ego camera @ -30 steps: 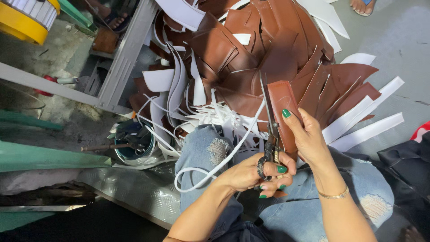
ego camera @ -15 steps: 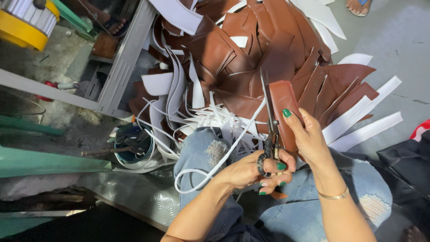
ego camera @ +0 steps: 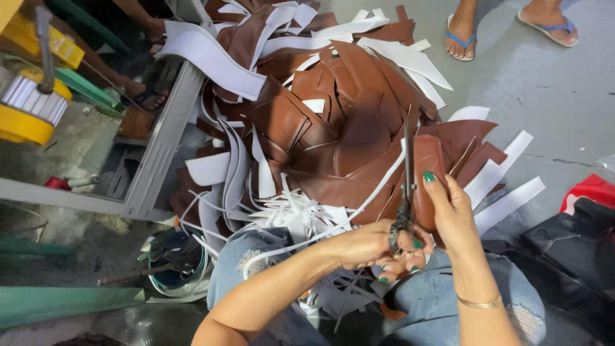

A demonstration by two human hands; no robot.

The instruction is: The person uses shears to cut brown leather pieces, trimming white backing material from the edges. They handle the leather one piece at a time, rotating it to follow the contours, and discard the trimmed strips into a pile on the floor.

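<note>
Grey concrete floor [ego camera: 551, 90] runs under everything, and a big heap of brown leather offcuts [ego camera: 346, 128] with white backing strips [ego camera: 198, 54] spreads across it, from the grey metal frame [ego camera: 160, 147] on the left to the far right, where another person's feet in blue sandals [ego camera: 464, 38] stand.

Since half a second ago the view has tipped toward the far side and drawn closer, so more of the heap and those feet now show; the hands themselves have hardly shifted. The right hand [ego camera: 451, 211] is clenched around a brown leather piece [ego camera: 426, 173], held upright just above the lap, thumb (green nail) pressed on its near face. The left hand [ego camera: 371, 247] has its fingers threaded through the loops of dark scissors [ego camera: 405, 192], whose blades run straight up along the piece's left edge and look nearly closed. A thin white trimming [ego camera: 320, 234] trails from the cut down and left over the jeans [ego camera: 423, 301]. That unchanged grip suggests the trimming along this edge is mid-stroke, not finished. A small pail [ego camera: 173, 266] sits near left.
</note>
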